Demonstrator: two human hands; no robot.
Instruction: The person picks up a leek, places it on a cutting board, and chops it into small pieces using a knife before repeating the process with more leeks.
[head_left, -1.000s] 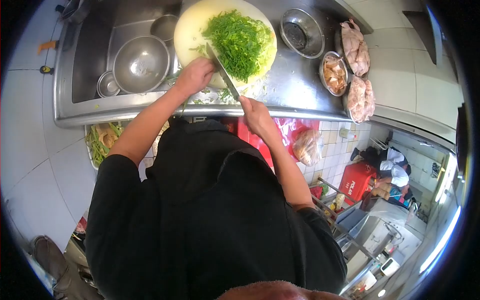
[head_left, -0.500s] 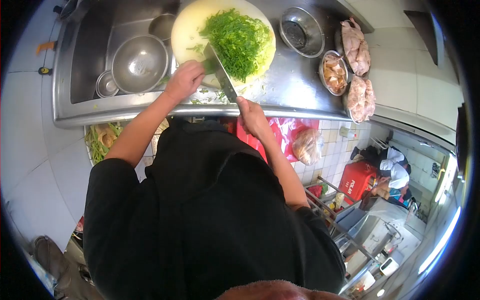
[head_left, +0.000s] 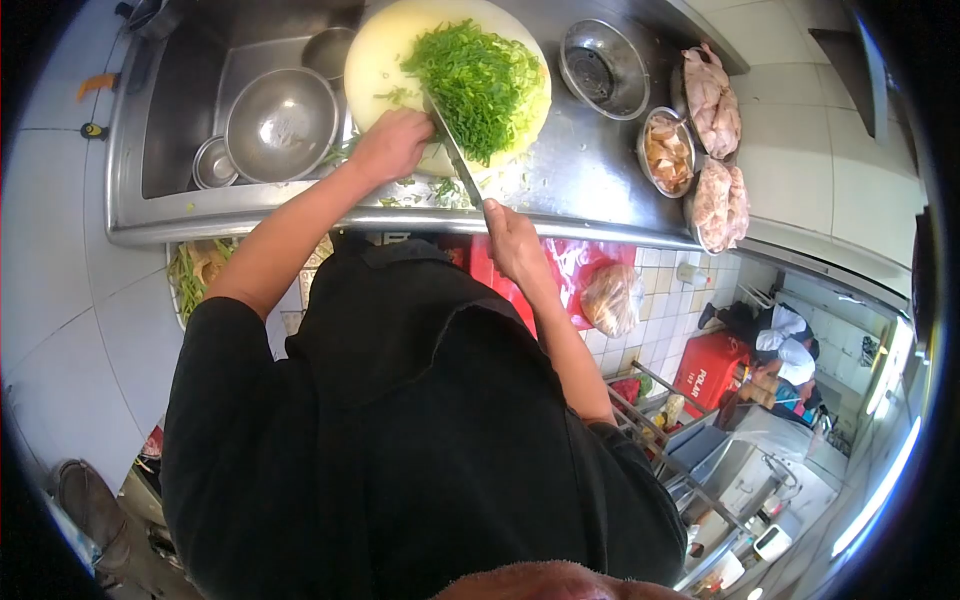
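Observation:
My right hand [head_left: 512,238] grips the handle of a kitchen knife [head_left: 458,160], its blade slanting up and left across the round cutting board [head_left: 375,65]. On the board, right of the blade, lies a large heap of chopped scallions [head_left: 478,85]. My left hand [head_left: 395,145] is closed at the board's lower left, knuckles close against the blade. The scallions under its fingers are mostly hidden by the hand. Loose green bits [head_left: 450,193] are scattered on the steel counter below the board.
Left of the board, a metal bowl [head_left: 282,125] and a small cup [head_left: 214,163] sit by the sink [head_left: 180,110]. To the right are a steel bowl [head_left: 604,68], a bowl of cut pieces [head_left: 668,150] and plucked poultry [head_left: 712,105]. Another person [head_left: 788,345] bends near a red box [head_left: 708,370].
My left hand has moved right, closer to the blade, covering the green stalks seen at its fingertips before. The knife and my right hand have shifted slightly right.

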